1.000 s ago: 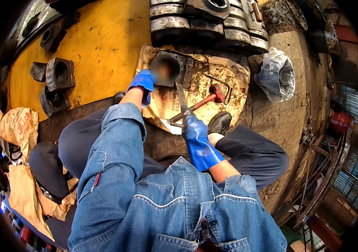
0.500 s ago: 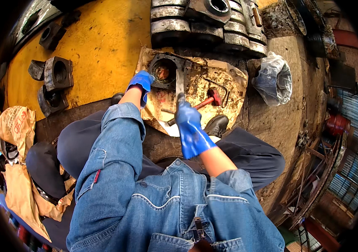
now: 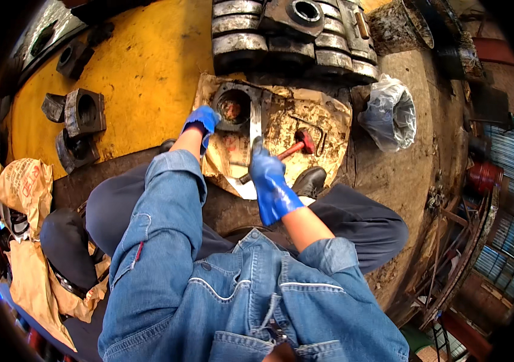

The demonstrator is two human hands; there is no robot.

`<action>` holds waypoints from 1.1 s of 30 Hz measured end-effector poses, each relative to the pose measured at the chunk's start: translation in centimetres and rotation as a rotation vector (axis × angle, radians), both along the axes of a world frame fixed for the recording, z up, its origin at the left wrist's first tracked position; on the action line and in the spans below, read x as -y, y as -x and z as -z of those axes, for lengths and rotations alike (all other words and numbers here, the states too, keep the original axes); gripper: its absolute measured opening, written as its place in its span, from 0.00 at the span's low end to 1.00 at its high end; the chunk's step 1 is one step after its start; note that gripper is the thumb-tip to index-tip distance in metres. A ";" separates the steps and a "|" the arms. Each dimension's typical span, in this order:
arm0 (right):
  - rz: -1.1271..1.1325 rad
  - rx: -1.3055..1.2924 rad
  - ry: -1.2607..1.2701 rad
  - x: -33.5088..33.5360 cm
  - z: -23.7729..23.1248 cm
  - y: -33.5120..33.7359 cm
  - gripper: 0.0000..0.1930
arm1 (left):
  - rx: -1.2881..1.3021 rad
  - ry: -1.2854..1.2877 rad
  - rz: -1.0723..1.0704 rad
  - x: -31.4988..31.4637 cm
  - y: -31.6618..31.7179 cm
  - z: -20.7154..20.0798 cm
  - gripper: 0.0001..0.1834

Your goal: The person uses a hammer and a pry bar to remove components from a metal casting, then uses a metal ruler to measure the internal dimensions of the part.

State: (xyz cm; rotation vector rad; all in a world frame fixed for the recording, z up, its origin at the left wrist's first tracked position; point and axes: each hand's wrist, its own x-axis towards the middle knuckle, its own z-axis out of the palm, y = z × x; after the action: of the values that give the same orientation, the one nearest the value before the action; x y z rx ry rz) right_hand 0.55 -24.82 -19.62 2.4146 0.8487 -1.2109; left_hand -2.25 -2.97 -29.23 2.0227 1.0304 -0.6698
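A square dark metal block (image 3: 223, 122) with a round bore lies on a stained, oily sheet of brown paper (image 3: 332, 114) in front of me. My left hand (image 3: 204, 124), in a blue rubber glove, is closed on the block's left side; its fingertips are partly hidden. My right hand (image 3: 269, 181), gloved the same way, grips the handle of a flat file (image 3: 255, 120). The file's blade points away from me and lies along the block's right edge. Right of it, a hammer (image 3: 307, 141) with a red head and handle rests on the paper beside a bent metal rod (image 3: 323, 142).
Heavy metal blocks (image 3: 239, 45) are stacked beyond the paper. More bored blocks (image 3: 84, 112) stand on the yellow floor plate (image 3: 142, 78) at left. A plastic-lined bin (image 3: 389, 111) is at right. Brown paper sacks (image 3: 24, 193) lie left of my legs. My shoe (image 3: 310, 180) touches the paper.
The view has shifted slightly. My right hand and the file have moved a little toward me and leftward, with the file tilting slightly. The left hand stays at the block.
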 end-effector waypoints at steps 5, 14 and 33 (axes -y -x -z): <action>0.037 -0.042 0.018 -0.4 -0.5 1.7 0.32 | -0.059 -0.007 -0.065 -0.4 0.4 -0.7 0.25; -0.047 0.067 0.039 -1.5 -0.2 0.0 0.34 | -0.074 0.043 -0.069 -0.4 0.1 -1.3 0.28; 0.026 0.145 -0.121 -1.9 0.5 1.1 0.32 | -0.078 0.014 -0.071 0.0 0.1 -1.9 0.30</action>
State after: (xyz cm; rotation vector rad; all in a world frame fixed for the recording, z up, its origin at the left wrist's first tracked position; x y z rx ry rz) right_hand -0.59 -22.96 -20.15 2.5799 0.8723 -1.0052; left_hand -2.38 -2.98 -27.31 1.9514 1.1342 -0.7216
